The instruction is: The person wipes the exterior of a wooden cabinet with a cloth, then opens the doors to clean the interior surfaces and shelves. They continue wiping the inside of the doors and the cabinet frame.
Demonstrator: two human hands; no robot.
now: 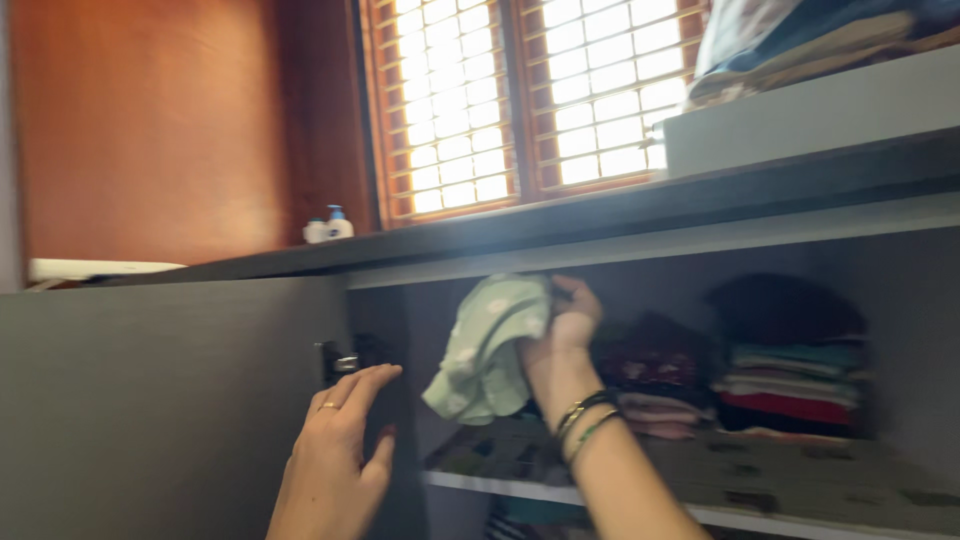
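My right hand (566, 330) reaches into the open cabinet and grips a pale green cloth with white spots (488, 348), which hangs down in front of the shelf. Bangles circle that wrist. My left hand (335, 455), wearing a ring, rests flat with fingers apart against the inner edge of the grey cabinet door (160, 400), just below its metal hinge (338, 362).
Folded clothes are stacked on the shelf (800, 490): a dark pile (655, 385) in the middle and a taller pile (795, 370) at right. More cloth lies on the cabinet top (810, 40). Small bottles (328, 228) stand on the ledge by a bright latticed window (530, 95).
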